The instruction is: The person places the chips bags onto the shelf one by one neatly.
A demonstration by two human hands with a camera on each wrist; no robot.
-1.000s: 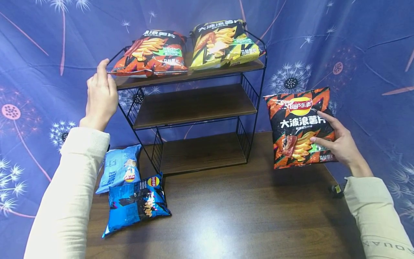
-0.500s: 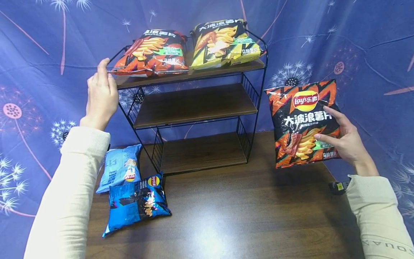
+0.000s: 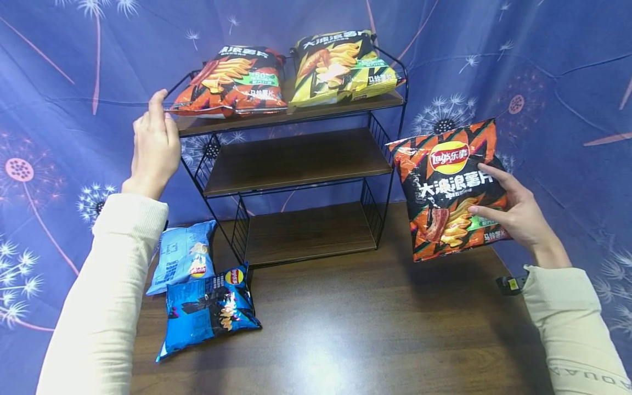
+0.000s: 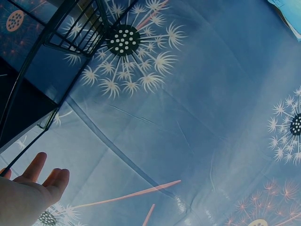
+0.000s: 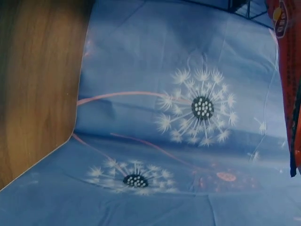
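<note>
My right hand (image 3: 523, 214) holds an orange-and-black bag of potato chips (image 3: 451, 192) up off the table, right of the rack. Its index finger and thumb lie on the bag's front; the other fingers are hidden behind. Only a red strip of that chip bag (image 5: 289, 70) enters the right wrist view. At the upper left corner of a three-tier black wire rack (image 3: 296, 156), my left hand (image 3: 155, 145) grips the frame. Two more chip bags, one orange (image 3: 232, 82) and one yellow (image 3: 340, 68), lean side by side on the top tier.
Left of the rack a light blue chip bag (image 3: 182, 255) lies on the brown wooden table (image 3: 345, 329), with a darker blue chip bag (image 3: 209, 310) overlapping it in front. A blue dandelion-print cloth (image 3: 558, 82) hangs behind. Near the right cuff is a small black device (image 3: 511, 285).
The right hand first raised the orange-and-black chip bag slightly, then brought it left toward the rack, tilting it a little. The left hand and the other bags have stayed in place.
</note>
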